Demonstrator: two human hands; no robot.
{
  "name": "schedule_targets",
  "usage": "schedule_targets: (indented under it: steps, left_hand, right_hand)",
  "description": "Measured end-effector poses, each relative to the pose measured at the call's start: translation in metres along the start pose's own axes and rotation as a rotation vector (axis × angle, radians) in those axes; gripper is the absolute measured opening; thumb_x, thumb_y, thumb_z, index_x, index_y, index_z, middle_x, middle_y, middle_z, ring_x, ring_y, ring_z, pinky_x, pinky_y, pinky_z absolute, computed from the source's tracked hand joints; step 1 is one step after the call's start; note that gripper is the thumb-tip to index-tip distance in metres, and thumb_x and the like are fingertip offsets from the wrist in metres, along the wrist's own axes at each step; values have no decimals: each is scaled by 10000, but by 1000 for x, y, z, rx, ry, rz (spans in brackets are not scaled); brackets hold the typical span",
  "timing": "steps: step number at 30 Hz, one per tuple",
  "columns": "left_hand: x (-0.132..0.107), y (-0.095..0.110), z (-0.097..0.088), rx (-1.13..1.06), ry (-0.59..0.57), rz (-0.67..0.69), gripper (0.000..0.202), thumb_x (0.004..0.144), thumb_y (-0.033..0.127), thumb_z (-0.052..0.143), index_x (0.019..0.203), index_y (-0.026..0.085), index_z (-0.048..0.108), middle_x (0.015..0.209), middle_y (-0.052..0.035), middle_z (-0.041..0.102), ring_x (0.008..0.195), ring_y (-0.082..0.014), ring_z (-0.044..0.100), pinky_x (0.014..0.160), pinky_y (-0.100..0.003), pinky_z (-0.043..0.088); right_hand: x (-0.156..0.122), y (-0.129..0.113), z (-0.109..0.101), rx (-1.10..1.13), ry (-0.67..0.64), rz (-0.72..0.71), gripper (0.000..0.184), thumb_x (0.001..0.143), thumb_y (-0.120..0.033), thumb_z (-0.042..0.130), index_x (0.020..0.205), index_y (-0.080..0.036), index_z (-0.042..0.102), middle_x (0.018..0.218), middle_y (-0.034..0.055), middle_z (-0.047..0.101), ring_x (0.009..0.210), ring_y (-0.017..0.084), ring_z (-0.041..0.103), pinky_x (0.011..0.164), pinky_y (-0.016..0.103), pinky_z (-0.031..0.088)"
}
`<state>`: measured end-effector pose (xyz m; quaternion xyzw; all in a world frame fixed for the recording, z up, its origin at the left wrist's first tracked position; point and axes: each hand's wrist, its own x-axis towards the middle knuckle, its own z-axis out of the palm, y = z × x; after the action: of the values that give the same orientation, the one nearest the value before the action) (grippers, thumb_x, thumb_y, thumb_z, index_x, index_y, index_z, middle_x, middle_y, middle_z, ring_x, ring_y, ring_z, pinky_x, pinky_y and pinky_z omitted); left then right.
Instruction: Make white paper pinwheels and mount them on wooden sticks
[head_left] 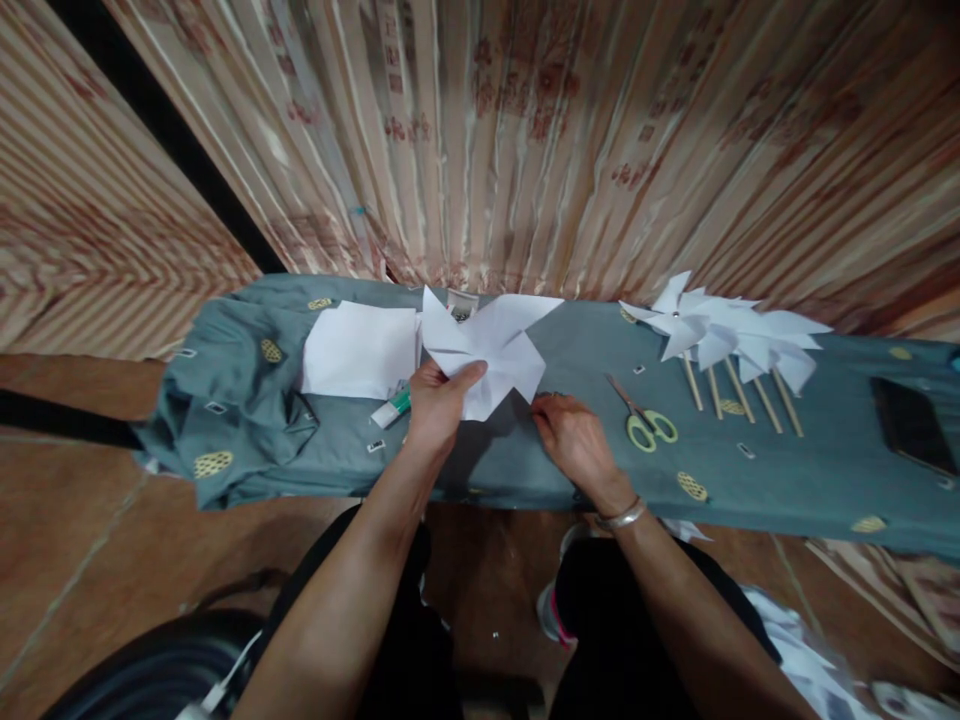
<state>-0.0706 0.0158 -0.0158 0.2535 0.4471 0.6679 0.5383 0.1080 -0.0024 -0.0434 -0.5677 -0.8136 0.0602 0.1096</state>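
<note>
My left hand (437,405) grips a white paper pinwheel (506,345), its thumb pressed near the centre where the folded blades meet. Just below and right of the pinwheel, my right hand (574,440) has its fingers curled together close to the cloth; whatever they may hold is hidden. Left of the pinwheel lies a stack of white paper sheets (360,352). A green and white glue stick or box (391,406) rests beside my left hand. Scissors with light green handles (642,424) lie to the right of my right hand.
Several finished paper pinwheels (720,325) on wooden sticks (735,385) lie overlapping at the right. A dark phone (911,422) sits farther right on the green-grey cloth (795,480). Behind the narrow table hangs a patterned curtain (510,150). Bunched cloth (240,385) covers the left end.
</note>
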Motion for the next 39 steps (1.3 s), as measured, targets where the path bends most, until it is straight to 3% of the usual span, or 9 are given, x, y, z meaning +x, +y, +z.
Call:
schedule_targets:
  steps: [6,12,16,22,31,39]
  left_hand:
    - [0,-3,1,50,0,27,267,484,229,844,710,156,722,676,15,726,586,-139,625,599,-260,492]
    - [3,-11,-2,211,-16,81,232,535,247,819,725,162,716,679,14,720,588,-151,616,593,-272,487]
    - [1,-21,3,336,-89,150,160,592,244,783,720,174,718,702,5,723,617,-164,619,600,-274,481]
    - [-12,-27,19,455,-188,249,71,649,205,723,713,173,717,705,-3,729,657,-179,641,623,-269,477]
    - [-21,-27,27,617,-236,289,114,689,208,684,785,176,735,775,-4,752,757,-217,683,715,-299,503]
    - [-22,-28,26,644,-268,327,109,698,215,672,780,184,737,751,0,743,724,-208,675,695,-289,500]
  right_hand:
    - [-2,4,6,20,66,9,239,906,-116,430,917,-149,666,924,135,718,898,270,646,849,374,473]
    - [-10,20,-14,510,299,162,127,873,-282,549,823,-219,647,801,30,711,737,199,644,730,318,491]
    - [-20,4,-34,733,368,156,83,847,-298,616,836,-228,660,749,-5,690,704,162,620,708,287,496]
    - [-19,-18,-34,708,386,90,64,869,-233,593,837,-233,649,802,-1,708,738,152,642,724,269,504]
    - [-15,-13,-32,734,415,127,62,859,-215,595,827,-234,645,797,-9,709,738,151,650,733,273,524]
    - [-15,-9,-28,764,404,140,73,851,-246,604,836,-233,674,813,-5,723,726,146,651,725,272,530]
